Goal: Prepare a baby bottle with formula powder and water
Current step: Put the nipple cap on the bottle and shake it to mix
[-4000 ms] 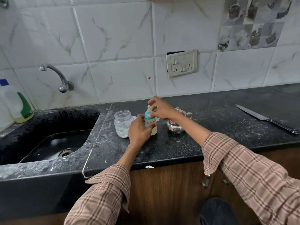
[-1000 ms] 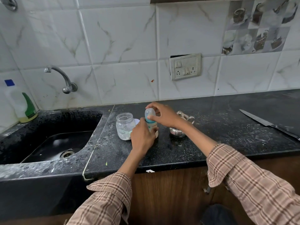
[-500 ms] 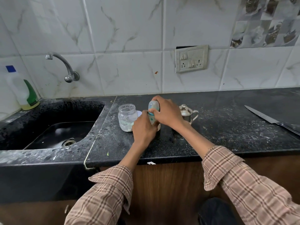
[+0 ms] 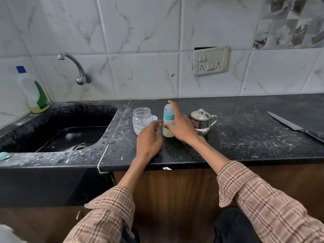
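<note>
The bottle [image 4: 168,122] is standing upright on the black worktop [image 4: 236,137], capped, with a blue collar and pale liquid in its lower part, set toward the back edge and a little right of the sink [image 4: 70,135]. The left hand [image 4: 149,137] is hovering just in front and to the left of it, fingers loosely curled and holding nothing, so that grip is slack and empty. The right hand [image 4: 180,125] is spread beside the bottle's right flank, fingers straight and fanned; the thumb tip is lying close to the bottle's lower side, though I cannot tell whether it is touching. That grip is also loose around nothing.

A glass jar [image 4: 142,120] with white powder at the bottom is sitting just left of the bottle, a small white lid [image 4: 155,118] showing behind it. A steel pot [image 4: 201,121] with a knobbed lid is standing just right of the right hand. A knife [image 4: 296,128] is lying well apart at the worktop's right edge. A detergent bottle [image 4: 35,92] is standing at the sink's far left corner, below the tap [image 4: 77,67].
</note>
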